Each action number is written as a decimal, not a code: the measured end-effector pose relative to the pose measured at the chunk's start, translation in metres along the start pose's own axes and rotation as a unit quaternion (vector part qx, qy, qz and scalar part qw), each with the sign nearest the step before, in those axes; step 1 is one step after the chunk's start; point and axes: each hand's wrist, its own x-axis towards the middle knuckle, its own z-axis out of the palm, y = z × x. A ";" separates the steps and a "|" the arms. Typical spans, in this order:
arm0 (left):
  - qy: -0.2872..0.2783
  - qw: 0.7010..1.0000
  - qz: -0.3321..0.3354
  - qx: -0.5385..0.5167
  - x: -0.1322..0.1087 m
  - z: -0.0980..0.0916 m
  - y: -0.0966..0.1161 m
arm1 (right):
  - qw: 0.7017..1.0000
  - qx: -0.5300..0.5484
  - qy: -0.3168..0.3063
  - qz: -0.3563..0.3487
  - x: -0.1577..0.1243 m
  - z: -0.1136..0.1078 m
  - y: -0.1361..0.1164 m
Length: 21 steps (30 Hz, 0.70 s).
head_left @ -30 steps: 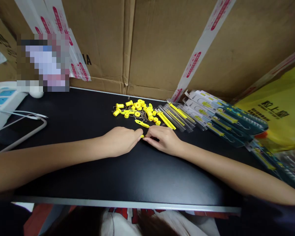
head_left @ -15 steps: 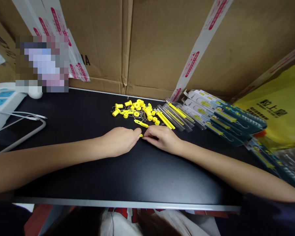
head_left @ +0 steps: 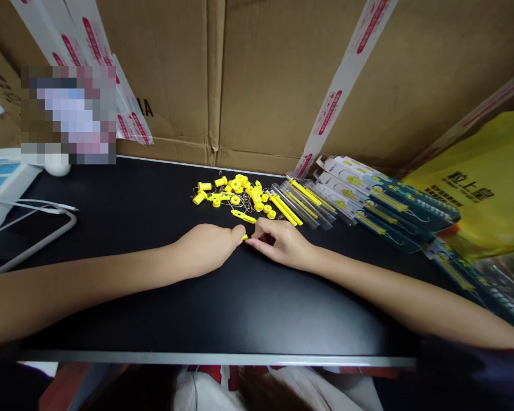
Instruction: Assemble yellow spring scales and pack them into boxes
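My left hand (head_left: 208, 246) and my right hand (head_left: 280, 242) rest on the black table (head_left: 223, 308) with their fingertips meeting. Between them both pinch a small yellow plastic part (head_left: 244, 237); most of it is hidden by the fingers. Just beyond the hands lies a pile of small yellow plastic parts (head_left: 235, 193) with thin metal springs among them. A single longer yellow piece (head_left: 243, 216) lies closest to the fingers.
Clear sleeves with yellow sticks (head_left: 302, 202) and a fanned row of packaged cards (head_left: 385, 208) lie at the right. A yellow bag (head_left: 475, 194) stands far right, cardboard boxes (head_left: 257, 80) behind. A white power strip (head_left: 2, 180) and cable (head_left: 34, 205) sit at the left.
Both hands stay together on the small yellow part. The view has shifted slightly; the hands barely moved.
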 end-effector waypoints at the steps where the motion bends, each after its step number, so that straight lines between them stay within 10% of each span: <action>1: -0.001 1.000 -0.004 0.002 0.000 0.000 0.001 | 1.000 -0.013 -0.003 0.001 0.000 0.000 0.000; 21: 0.013 1.000 -0.005 0.001 -0.001 0.001 0.002 | 0.973 -0.212 -0.022 -0.094 0.001 -0.004 -0.004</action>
